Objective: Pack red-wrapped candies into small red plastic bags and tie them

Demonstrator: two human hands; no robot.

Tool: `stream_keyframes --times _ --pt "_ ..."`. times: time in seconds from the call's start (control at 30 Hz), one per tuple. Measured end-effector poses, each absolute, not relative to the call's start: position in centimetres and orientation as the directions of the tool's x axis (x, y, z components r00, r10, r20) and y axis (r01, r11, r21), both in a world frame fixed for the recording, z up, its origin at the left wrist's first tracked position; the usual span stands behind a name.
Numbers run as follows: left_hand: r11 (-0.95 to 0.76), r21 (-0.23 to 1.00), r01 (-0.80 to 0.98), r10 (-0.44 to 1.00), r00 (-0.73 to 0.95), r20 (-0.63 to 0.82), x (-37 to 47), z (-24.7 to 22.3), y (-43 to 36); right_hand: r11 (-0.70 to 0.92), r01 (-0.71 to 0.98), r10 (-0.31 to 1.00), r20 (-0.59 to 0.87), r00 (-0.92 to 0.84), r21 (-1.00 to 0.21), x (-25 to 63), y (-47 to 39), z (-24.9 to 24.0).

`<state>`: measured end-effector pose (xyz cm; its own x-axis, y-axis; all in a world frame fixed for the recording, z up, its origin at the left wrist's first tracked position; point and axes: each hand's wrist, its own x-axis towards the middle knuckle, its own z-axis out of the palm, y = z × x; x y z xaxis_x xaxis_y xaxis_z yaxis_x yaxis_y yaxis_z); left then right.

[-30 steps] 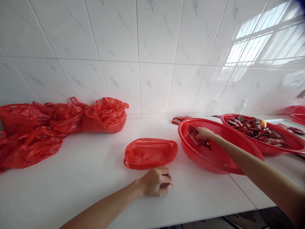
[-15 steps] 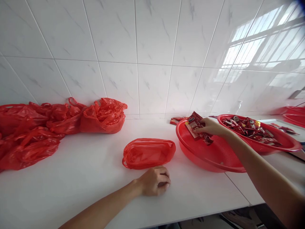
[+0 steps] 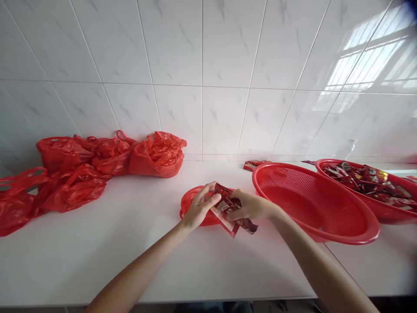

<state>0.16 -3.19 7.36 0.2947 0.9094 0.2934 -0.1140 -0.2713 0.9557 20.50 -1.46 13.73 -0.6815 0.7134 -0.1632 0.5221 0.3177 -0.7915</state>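
Several red printed snack packets [image 3: 225, 207] are bunched together between my two hands. My right hand [image 3: 250, 205] grips them from the right, its fingers closed over their upper side. On the left, my left hand [image 3: 199, 208] presses its thumb onto their upper corner, the other fingers behind. Below both hands stands an opened red plastic bag [image 3: 186, 201] on the white counter, partly hidden by the hands and packets. Just to the right is a red perforated oval basket [image 3: 302, 195], with only a tiny bit visible at its bottom.
A second red basket [image 3: 404, 213] full of snack packets stands at far right. Loose packets [image 3: 254, 164] lie by the tiled wall behind the first basket. Several stuffed red bags [image 3: 156, 161] sit along the left of the white counter [image 3: 137, 256].
My right hand has carried the packets left, from over the basket to above the opened bag. My left hand has risen from the counter and now holds the packets too. The view has shifted.
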Motion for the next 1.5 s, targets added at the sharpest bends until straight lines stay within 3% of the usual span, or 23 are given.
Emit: stream_keyframes --times 0.17,0.4,0.57,0.7,0.87,0.97,1.1,1.23,1.5 --pt "-0.257 0.958 -0.124 0.936 0.212 0.279 -1.1 6.7 -2.1 0.267 0.413 0.730 -0.097 -0.676 -0.871 19.6 -0.2 11.2" --pt "-0.268 0.963 -0.036 0.963 0.025 0.269 -3.1 5.7 -0.7 0.096 0.233 0.878 -0.028 -0.479 -0.968 21.5 0.3 8.5" --pt "-0.285 0.942 0.175 0.958 0.085 0.274 -3.6 6.1 -0.8 0.041 0.191 0.958 -0.016 -0.286 -0.981 22.8 0.4 7.9" --pt "-0.309 0.868 0.388 0.948 0.195 0.250 -3.6 5.2 -0.6 0.027 0.146 0.956 -0.017 -0.294 -0.989 23.0 0.2 8.2" --pt "-0.413 0.678 0.608 0.893 0.122 0.434 -3.8 3.5 0.1 0.006 0.135 0.949 -0.036 -0.314 -0.991 22.5 0.0 8.1" --pt "-0.446 0.717 0.536 0.883 0.133 0.450 -3.6 3.7 0.1 0.004 0.135 0.940 -0.042 -0.337 -0.991 22.2 -0.1 7.9" --pt "-0.322 0.895 0.309 0.943 0.185 0.275 -2.8 4.4 -0.7 0.053 0.106 0.916 0.006 -0.401 -0.993 21.4 -0.4 7.7" --pt "-0.203 0.970 0.133 0.944 0.289 0.158 -1.8 4.2 -1.0 0.092 0.099 0.889 0.037 -0.456 -0.991 20.6 -0.7 7.5" --pt "-0.087 0.992 0.092 0.994 -0.052 0.092 -3.9 5.3 0.1 0.027 0.074 0.944 0.001 -0.330 -0.997 21.4 -0.5 7.5"
